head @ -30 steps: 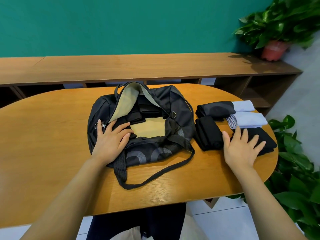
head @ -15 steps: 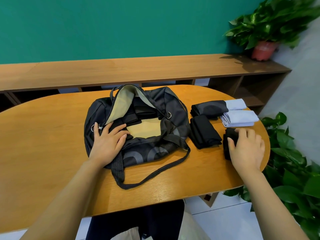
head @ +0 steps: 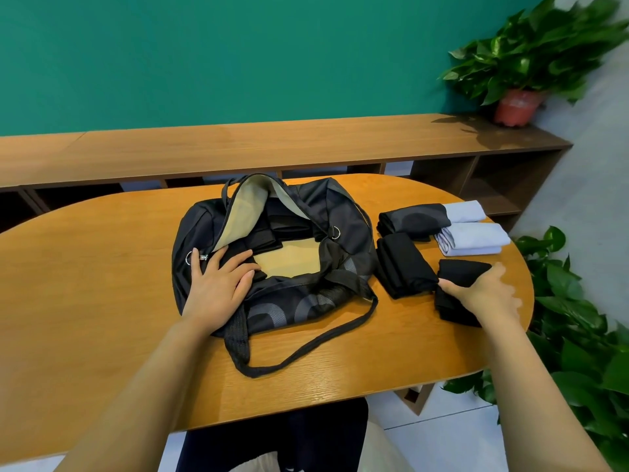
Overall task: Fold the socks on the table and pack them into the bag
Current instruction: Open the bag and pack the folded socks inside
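oval wooden table (head: 102, 301); black bag (head: 343, 229) lies at its centre, mouth unzipped and wide, tan lining exposed, dark folded items inside at the far side; strap (head: 316, 345) loops onto the table toward the near edge; left hand (head: 218, 284) lies flat on the bag's near-left rim beside the zip pull, fingers straight, gripping nothing; right hand (head: 483, 292), motion-blurred, clasps a folded black sock (head: 459, 272) at the table's right end, thumb on its left side, fingers over its far side; second black sock (head: 401, 264) lies folded between that one and the bag; two-tone sock (head: 413, 218) and pale sock (head: 476, 238) lie folded behind them.
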